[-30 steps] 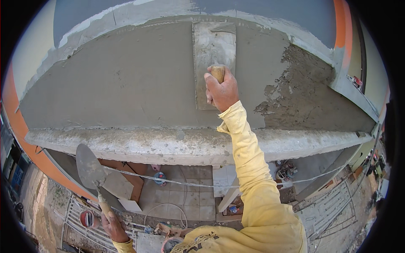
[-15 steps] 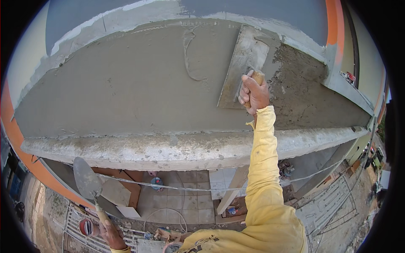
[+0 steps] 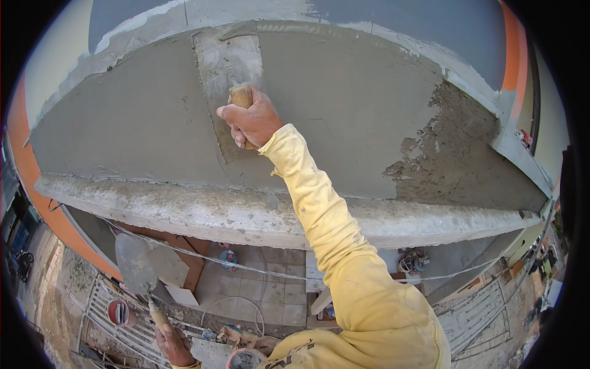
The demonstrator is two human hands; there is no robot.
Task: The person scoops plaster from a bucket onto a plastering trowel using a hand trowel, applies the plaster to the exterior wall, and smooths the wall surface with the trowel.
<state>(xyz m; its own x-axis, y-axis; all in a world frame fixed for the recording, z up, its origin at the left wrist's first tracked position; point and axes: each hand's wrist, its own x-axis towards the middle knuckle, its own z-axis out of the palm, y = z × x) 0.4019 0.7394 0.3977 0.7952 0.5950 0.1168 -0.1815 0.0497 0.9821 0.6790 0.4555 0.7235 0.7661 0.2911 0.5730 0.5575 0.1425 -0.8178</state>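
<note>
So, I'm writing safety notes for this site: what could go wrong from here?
The left hand holds the pointed trowel over what looks like a drop; if it slipped, it could fall toward the ground.
The right hand holds the float on wet-looking mortar; a tilted edge might gouge the smooth area.
The right arm reaches far past the ledge, so balance could suffer.

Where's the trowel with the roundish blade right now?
In the head view, the roundish trowel is at the lower left, its handle in the person's left hand; a reddish bucket shows just left of that handle.
</note>
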